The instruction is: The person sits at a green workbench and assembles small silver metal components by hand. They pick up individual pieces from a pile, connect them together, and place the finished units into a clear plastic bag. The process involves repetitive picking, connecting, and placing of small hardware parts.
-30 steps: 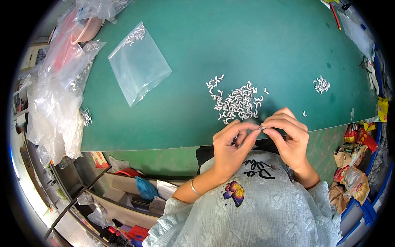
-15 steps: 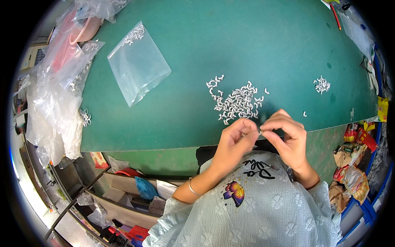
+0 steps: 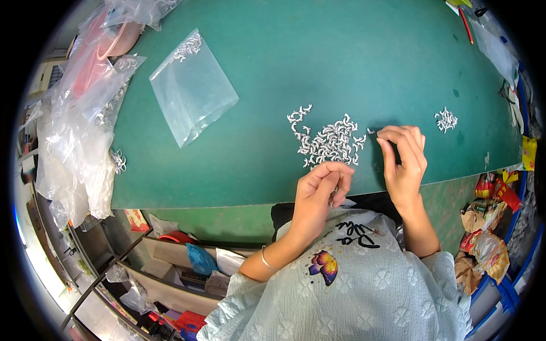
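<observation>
My left hand (image 3: 320, 192) is curled closed in front of the main pile of small silver curved metal pieces (image 3: 333, 142). A greyish glint shows between its fingers, too small to make out. To the right of that pile, my right hand (image 3: 405, 159) reaches over the table with bent fingers, thumb tip slightly apart from the index finger. Its index fingertip is at a single silver curved piece (image 3: 371, 131) lying on the green tabletop (image 3: 273, 68); whether it touches the piece I cannot tell. A smaller pile of such pieces (image 3: 446, 120) lies farther right.
A clear plastic bag (image 3: 196, 94) with silver pieces in its far end lies on the left. More plastic bags (image 3: 74, 142) and a pink basket (image 3: 120, 42) crowd the left edge. A red pencil (image 3: 466, 25) lies far right. Snack packets (image 3: 489, 250) hang beyond the right edge.
My hands have come apart from their meeting point over the table edge. The right hand has moved forward to the lone piece; the left has drawn slightly left and curled.
</observation>
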Demonstrator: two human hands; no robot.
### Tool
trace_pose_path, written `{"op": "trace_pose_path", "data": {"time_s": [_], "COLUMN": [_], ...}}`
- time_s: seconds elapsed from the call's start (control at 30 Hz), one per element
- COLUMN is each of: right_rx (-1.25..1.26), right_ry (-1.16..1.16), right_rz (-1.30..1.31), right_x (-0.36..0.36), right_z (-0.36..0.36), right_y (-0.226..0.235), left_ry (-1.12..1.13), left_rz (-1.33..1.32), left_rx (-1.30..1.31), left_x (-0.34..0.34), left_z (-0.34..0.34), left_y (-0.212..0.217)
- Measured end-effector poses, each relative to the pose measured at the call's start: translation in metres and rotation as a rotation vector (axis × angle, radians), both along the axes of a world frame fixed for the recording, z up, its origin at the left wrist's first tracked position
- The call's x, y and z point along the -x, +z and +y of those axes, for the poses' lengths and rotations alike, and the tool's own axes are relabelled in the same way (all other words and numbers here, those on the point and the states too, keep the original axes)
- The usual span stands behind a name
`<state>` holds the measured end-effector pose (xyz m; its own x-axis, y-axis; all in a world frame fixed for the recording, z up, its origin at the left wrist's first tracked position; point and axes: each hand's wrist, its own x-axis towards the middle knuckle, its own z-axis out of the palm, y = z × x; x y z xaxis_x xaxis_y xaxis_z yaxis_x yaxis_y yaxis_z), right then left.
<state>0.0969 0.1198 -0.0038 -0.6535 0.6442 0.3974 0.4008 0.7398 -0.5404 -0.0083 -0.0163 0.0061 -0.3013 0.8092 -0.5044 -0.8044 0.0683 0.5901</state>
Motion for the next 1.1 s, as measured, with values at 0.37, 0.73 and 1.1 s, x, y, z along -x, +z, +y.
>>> {"op": "trace_pose_path", "data": {"time_s": [0.37,0.73,1.1], "right_rx": [-0.097,-0.099,-0.063], "right_ry": [0.003,0.048,0.056], "right_rz": [-0.069,-0.063,-0.024], "right_x": [0.005,0.006,0.001], "right_z": [0.006,0.009,0.005], "right_y": [-0.007,-0.010,-0.008], "left_ry": [-0.042,-0.106,-0.099], "left_rz": [0.049,0.051,0.102], "left_rx": [0.021,0.017,0.036], "left_x": [-0.001,-0.002,-0.002], "left_z": [0.001,0.000,0.000], "left_y": [0.001,0.001,0.004]}}
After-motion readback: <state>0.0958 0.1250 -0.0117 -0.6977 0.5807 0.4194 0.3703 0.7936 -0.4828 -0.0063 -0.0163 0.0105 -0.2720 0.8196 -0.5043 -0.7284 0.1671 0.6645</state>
